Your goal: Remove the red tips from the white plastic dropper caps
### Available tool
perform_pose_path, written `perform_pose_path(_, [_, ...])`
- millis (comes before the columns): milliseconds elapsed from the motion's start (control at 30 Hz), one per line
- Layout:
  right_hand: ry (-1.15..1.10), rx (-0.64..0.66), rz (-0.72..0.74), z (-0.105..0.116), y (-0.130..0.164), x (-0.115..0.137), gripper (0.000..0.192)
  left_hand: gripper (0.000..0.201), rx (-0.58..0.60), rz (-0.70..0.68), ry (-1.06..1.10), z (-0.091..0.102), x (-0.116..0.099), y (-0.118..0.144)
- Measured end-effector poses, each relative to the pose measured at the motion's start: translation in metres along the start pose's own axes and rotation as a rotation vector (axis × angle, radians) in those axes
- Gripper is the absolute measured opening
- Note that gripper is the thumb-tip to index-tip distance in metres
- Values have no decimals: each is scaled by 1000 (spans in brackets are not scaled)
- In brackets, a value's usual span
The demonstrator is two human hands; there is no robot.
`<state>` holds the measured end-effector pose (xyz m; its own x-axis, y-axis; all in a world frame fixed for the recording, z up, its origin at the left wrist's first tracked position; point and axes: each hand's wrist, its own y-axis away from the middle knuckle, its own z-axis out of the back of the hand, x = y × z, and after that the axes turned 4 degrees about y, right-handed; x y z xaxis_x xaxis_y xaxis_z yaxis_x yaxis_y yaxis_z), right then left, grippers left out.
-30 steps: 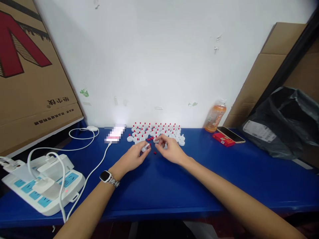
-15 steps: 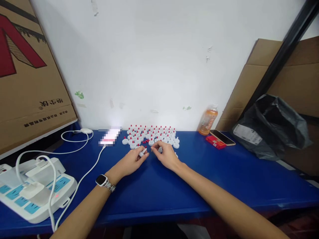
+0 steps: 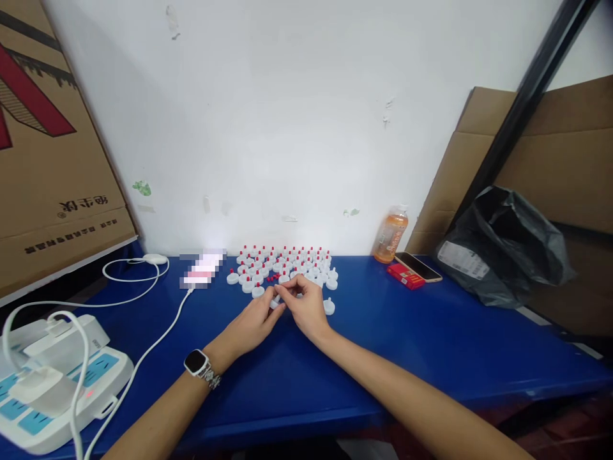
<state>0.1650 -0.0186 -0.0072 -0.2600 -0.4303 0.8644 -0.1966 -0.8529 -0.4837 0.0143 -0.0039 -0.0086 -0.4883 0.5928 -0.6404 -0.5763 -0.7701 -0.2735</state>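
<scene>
Both hands — left [image 3: 253, 322], right [image 3: 302, 308] — pinch one small round white plastic cap [image 3: 276, 301] between fingertips.

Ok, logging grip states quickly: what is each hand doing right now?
Left hand: closed, pinching a small white cap.
Right hand: fingertips closed at the same cap; what it holds cannot be told.

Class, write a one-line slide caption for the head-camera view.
Left hand and right hand meet over a small white cap before rows of red-tipped caps.
</scene>
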Motion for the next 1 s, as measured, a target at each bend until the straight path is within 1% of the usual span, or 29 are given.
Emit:
perform_pose_path(167, [-81,-63,-23,-7,6,3,17,24,-38,-2,15,-3,-3,-1])
perform_pose_path(267, [-105,-103,-33,-13,9,8,20,22,-63,-5,73,-4,-5,-1])
perform_pose_path(400, [-93,-95,-28,-14,9,9,23,25,-69,-44,135,-2,-7,0])
perform_pose_path(467, [-82,-59,-19,-10,7,5,22,31,-66,-44,140,-1,-7,0])
perform_pose_path(500, [-80,-20,-11,-7,5,3,21,36,-67,-31,139,0,-7,0])
perform_pose_path(633, [-62,212,41,10,-10,-1,16,52,-77,10,121,1,2,-1])
perform_pose_path(667, [-31,236,54,14,-16,-1,15,55,-81,10,111,1,4,-1])
perform_pose_path(733, [71,236,88,21,-29,0,12,58,-99,18,96,1,9,-2])
perform_pose_path(800, [220,232,146,26,-42,0,9,49,-108,37,99,3,11,-3])
perform_pose_path(867, [383,270,218,28,-53,-4,6,37,-116,58,112,6,11,-4])
perform_pose_path(1000, [634,384,321,28,-59,-15,8,31,-124,82,119,9,8,-3])
